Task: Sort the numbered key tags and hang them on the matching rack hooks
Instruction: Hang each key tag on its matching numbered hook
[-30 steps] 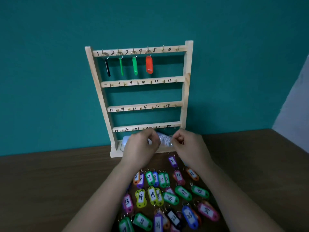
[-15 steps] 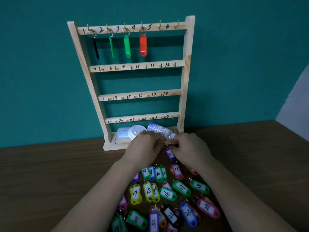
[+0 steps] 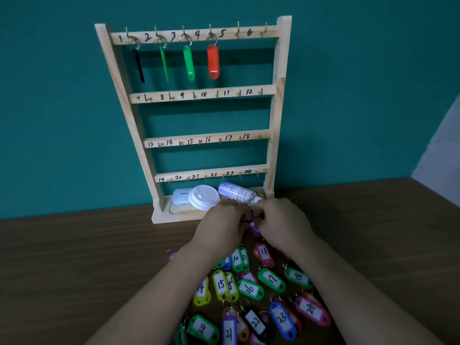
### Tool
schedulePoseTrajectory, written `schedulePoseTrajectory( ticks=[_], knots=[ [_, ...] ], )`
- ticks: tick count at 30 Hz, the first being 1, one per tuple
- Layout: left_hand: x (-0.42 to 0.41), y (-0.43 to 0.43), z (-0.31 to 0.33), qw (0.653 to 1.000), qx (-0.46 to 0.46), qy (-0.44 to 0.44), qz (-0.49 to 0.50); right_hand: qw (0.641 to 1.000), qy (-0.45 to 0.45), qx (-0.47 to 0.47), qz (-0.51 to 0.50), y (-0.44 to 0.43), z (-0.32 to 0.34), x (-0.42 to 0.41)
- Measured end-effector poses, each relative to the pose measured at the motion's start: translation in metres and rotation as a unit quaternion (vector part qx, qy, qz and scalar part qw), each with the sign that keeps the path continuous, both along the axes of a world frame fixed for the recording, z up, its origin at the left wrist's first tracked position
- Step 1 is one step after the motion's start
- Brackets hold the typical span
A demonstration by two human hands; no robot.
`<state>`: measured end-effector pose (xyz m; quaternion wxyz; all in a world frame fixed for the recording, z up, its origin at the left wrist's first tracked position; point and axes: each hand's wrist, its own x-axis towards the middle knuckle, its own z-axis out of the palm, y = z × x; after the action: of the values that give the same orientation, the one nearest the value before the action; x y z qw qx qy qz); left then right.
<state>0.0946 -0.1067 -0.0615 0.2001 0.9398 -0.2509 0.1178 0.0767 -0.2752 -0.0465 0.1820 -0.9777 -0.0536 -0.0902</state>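
Left hand [image 3: 221,226] and right hand [image 3: 282,221] are meeting fingertip to fingertip just in front of the wooden rack [image 3: 273,115] base. Both are pinching the ring end of a purple key tag [image 3: 255,227], which is dangling between them over the brown wood-grain table [image 3: 74,270]. Grip and spot are staying as half a second ago. Glossy oval plastic tags [image 3: 271,280] with white numbered labels are lying under the wrists. Four more are hanging on brass hooks [image 3: 210,29] 1–4.

White lid [image 3: 204,197], earbud case [image 3: 181,195], bottle [image 3: 236,191]
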Motion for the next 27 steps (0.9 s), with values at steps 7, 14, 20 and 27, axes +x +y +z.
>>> schedulePoseTrajectory(
  ticks=[7, 14, 20, 27],
  knots=[
    [0.002, 0.003, 0.001, 0.999, -0.018, 0.003, 0.033, 1.000, 0.003, 0.012, 0.017, 0.001, 0.001, -0.002],
    [0.002, 0.017, 0.014, 0.995, -0.091, 0.007, 0.047, 0.994, -0.019, 0.107, 0.020, -0.006, 0.004, 0.001],
    [-0.010, 0.032, 0.040, 0.995, -0.090, -0.018, 0.050, 0.985, -0.054, 0.161, 0.037, -0.007, 0.022, -0.008],
    [-0.023, 0.051, 0.095, 0.991, -0.121, -0.046, 0.042, 0.961, -0.108, 0.246, 0.067, -0.004, 0.070, -0.018]
  ],
)
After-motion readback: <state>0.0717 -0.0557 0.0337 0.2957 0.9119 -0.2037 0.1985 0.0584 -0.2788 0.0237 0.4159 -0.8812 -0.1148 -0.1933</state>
